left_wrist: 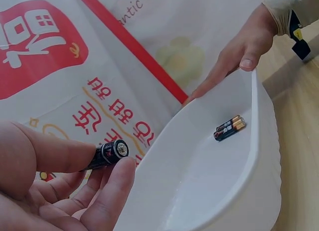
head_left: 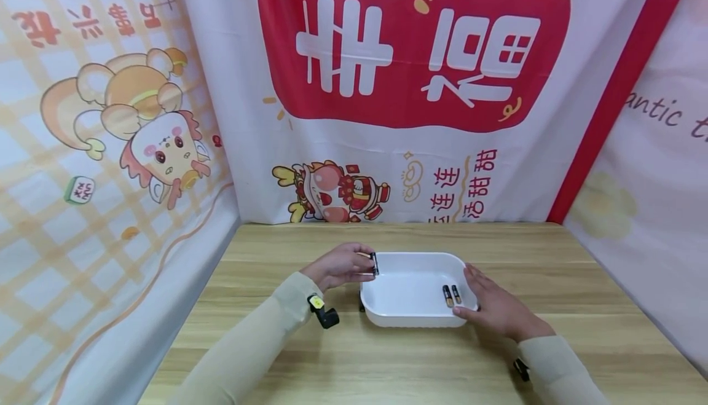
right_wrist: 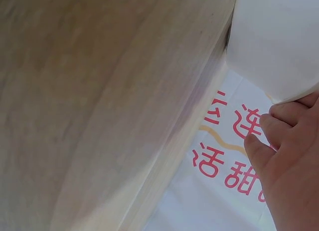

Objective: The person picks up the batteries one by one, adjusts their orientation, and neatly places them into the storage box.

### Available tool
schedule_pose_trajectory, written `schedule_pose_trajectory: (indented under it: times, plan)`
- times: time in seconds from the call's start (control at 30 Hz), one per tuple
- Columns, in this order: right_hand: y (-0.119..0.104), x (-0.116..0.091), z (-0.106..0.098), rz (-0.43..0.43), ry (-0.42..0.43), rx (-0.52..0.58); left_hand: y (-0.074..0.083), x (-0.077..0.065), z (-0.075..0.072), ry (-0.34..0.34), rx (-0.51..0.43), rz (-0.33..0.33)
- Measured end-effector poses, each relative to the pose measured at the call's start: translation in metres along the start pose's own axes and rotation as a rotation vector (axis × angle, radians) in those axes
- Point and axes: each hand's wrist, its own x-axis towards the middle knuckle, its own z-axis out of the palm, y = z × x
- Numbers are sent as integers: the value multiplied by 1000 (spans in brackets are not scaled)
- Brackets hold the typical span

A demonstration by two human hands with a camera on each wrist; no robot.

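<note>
My left hand (head_left: 344, 266) pinches a black battery (left_wrist: 105, 154) between thumb and fingers, over the left end of a white tray (head_left: 409, 320). In the left wrist view, the battery's metal end faces away from the left hand's (left_wrist: 55, 178) palm. My right hand (head_left: 495, 303) grips the tray's right end, its thumb at the rim and its fingers along the outer wall. Two black-and-copper batteries (head_left: 448, 296) lie side by side inside the tray near that thumb. In the right wrist view the right hand (right_wrist: 294, 156) touches the tray's outside (right_wrist: 274, 46).
The tray stands on a wood-grain table (head_left: 310, 362). A small dark thing (head_left: 362, 304) shows at the tray's left side, its kind unclear. Printed cloth hangs behind (head_left: 238, 147) and along the left side (head_left: 105, 208) and right side.
</note>
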Motion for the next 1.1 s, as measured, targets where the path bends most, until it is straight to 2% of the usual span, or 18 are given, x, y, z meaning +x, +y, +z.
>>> schedule_pose_trajectory:
  times: [0.4,1.1]
  plan:
    - [-3,3,1,31,-26,0,-3,18,12,-21,-2,-37]
    - [-1,2,1,26,-32,4,-9,48,36,-21,26,-48]
